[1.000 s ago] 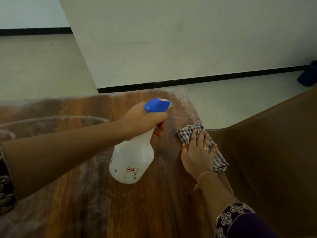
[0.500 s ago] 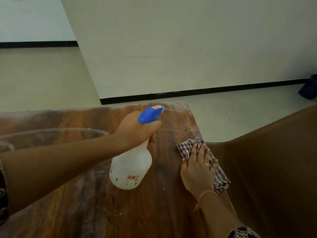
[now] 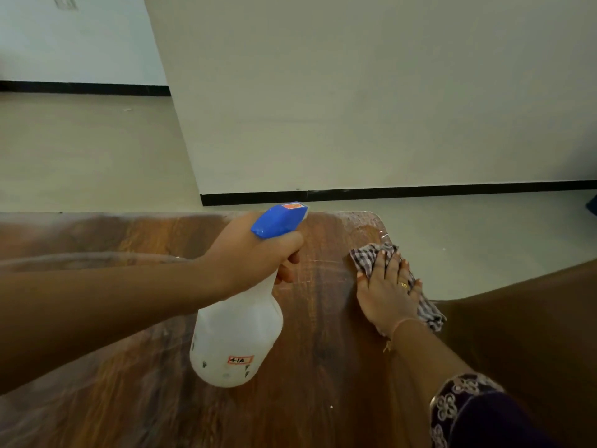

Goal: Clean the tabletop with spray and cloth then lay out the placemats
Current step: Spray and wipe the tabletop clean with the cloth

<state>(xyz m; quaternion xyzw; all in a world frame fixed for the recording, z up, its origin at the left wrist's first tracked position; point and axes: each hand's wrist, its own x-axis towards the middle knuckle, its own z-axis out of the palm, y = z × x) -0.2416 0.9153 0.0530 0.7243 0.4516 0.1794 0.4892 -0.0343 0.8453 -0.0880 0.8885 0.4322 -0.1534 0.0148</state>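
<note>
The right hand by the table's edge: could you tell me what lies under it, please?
A checked cloth lies under the right hand, on the wooden tabletop. Its far end and near corner show; the hand covers its middle.

From my right hand (image 3: 386, 292), I am seeing the spray bottle (image 3: 235, 337) blocking nine o'clock; bare tabletop (image 3: 323, 399) is lying open at seven.

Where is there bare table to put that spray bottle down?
Bare tabletop lies near her, between the spray bottle and her right forearm, and in the strip between her left hand and the checked cloth. The right edge is crowded: her right hand presses the cloth there. A clear rim takes the left side.
</note>
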